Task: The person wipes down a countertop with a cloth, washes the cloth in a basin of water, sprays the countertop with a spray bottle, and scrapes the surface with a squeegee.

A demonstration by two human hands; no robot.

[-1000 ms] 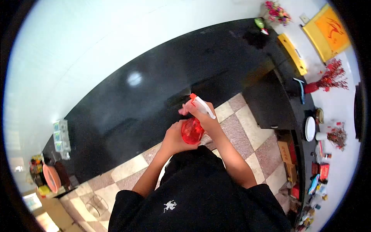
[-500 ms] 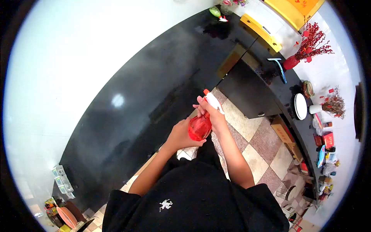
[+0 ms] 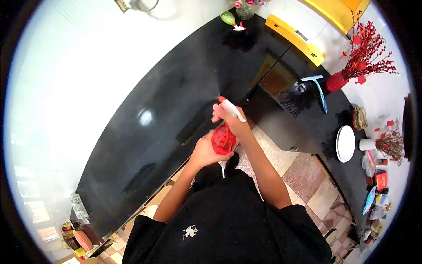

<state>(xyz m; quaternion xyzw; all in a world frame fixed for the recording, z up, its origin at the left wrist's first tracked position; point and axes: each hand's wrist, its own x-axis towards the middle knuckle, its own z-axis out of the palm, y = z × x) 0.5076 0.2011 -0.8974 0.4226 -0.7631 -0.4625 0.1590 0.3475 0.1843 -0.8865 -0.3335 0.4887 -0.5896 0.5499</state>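
Note:
Both hands hold a red spray bottle (image 3: 223, 140) with a white and red trigger head, tilted in front of my body over the front edge of the black countertop (image 3: 176, 92). My left hand (image 3: 204, 152) cups the round red body from below and the side. My right hand (image 3: 236, 124) is wrapped round the neck under the trigger head, fingers toward the trigger. The nozzle points away toward the counter surface. A faint streak shows on the counter beyond the nozzle.
A light-blue squeegee (image 3: 320, 90) lies on the right counter, near a red vase (image 3: 336, 82) of branches and a white round plate (image 3: 345, 144). At the back stand a green spray bottle (image 3: 227, 18) and a long yellow box (image 3: 294, 39). White packs (image 3: 79, 207) sit at far left.
The view has shifted, with more of the wall and back corner showing. Both hands still hold the red spray bottle, its trigger head now a little further left in view.

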